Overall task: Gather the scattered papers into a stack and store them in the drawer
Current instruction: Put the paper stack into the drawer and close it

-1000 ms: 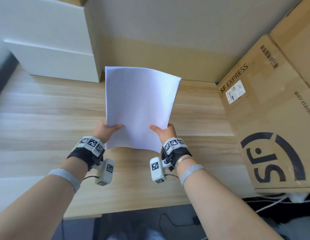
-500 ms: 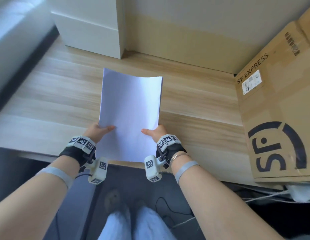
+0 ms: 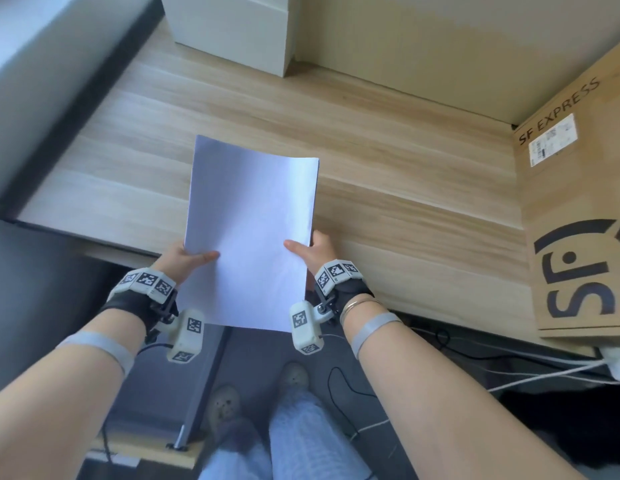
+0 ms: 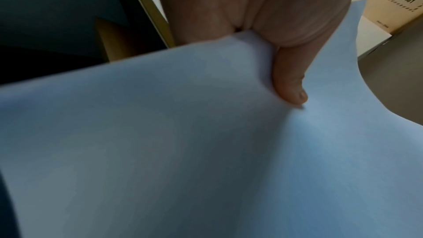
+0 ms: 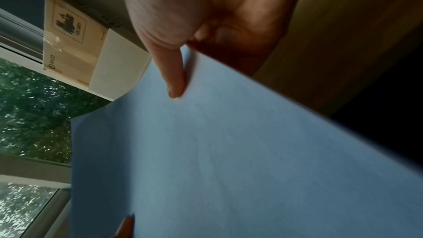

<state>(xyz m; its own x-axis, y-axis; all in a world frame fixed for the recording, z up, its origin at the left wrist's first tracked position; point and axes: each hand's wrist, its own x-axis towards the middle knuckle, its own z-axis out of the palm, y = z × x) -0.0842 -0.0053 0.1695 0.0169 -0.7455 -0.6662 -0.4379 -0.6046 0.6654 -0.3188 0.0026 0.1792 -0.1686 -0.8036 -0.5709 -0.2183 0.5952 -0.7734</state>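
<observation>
1. Head view: the stack of white papers (image 3: 249, 233) is up off the wooden desk (image 3: 405, 209), pinched between both hands.
2. Left hand (image 3: 183, 259) grips its left edge, thumb on top.
3. Right hand (image 3: 313, 251) grips the right edge likewise.
4. An SF Express carton (image 3: 578, 216) sits right of the right hand.

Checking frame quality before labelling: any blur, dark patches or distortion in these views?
Head view: sharp at the paper stack, smeared toward the edges, desk lines bowed by the wide lens. Left wrist view: soft, paper shadowed, dark upper left. Right wrist view: soft, right side nearly black, window bright.
</observation>
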